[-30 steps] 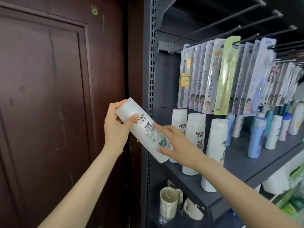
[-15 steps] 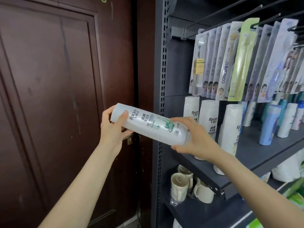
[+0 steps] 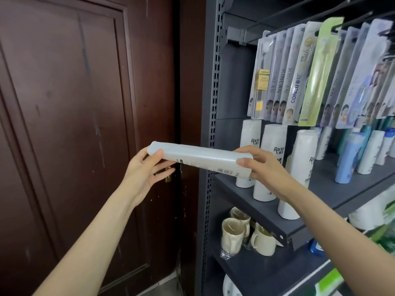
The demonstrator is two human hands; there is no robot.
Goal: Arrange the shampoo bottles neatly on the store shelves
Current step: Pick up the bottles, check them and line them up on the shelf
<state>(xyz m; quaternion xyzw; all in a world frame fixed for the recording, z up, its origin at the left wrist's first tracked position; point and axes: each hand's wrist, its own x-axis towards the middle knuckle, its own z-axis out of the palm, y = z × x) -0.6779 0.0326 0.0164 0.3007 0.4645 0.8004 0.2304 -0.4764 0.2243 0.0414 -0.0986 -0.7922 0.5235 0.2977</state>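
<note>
A white shampoo bottle point(image 3: 201, 157) lies nearly level in the air in front of the shelf's left post, its back label and barcode facing me. My left hand point(image 3: 145, 169) holds its left end with the thumb on top, fingers spread below. My right hand point(image 3: 263, 165) grips its right end with thumb and fingers wrapped round. Behind it, three matching white Racien bottles point(image 3: 275, 146) stand cap-down in a row on the dark grey shelf point(image 3: 241, 193).
A dark wooden door point(image 3: 85, 124) fills the left. Toothbrush packs point(image 3: 299, 77) hang above the bottles. Blue and white bottles point(image 3: 350, 157) stand further right on the shelf. Cream mugs point(image 3: 233, 233) sit on the shelf below.
The bottle has tipped from steeply slanted to nearly level and turned so its back label faces me. My right hand has closed round its right end.
</note>
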